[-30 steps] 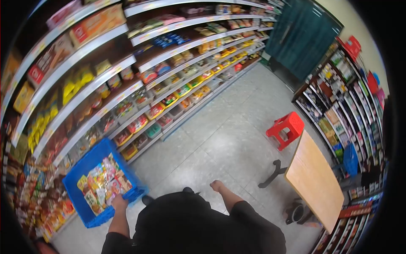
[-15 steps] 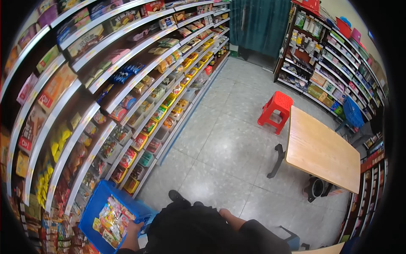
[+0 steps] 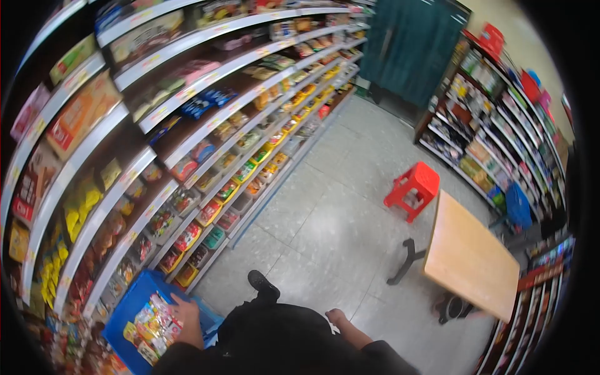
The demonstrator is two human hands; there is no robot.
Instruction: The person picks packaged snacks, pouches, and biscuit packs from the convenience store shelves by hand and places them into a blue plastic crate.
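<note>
Left hand (image 3: 188,320) — can't tell its grip | at right side of blue basket (image 3: 122,320) | packets (image 3: 153,322) inside, just leftward

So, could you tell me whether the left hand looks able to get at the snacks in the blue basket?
Probably yes: the left hand is at the edge of the blue basket, close by the snacks, and the open top seems to leave the way free.

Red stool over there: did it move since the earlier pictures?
No, the red stool stands by the same corner of the wooden table; the camera's view has shifted.
</note>
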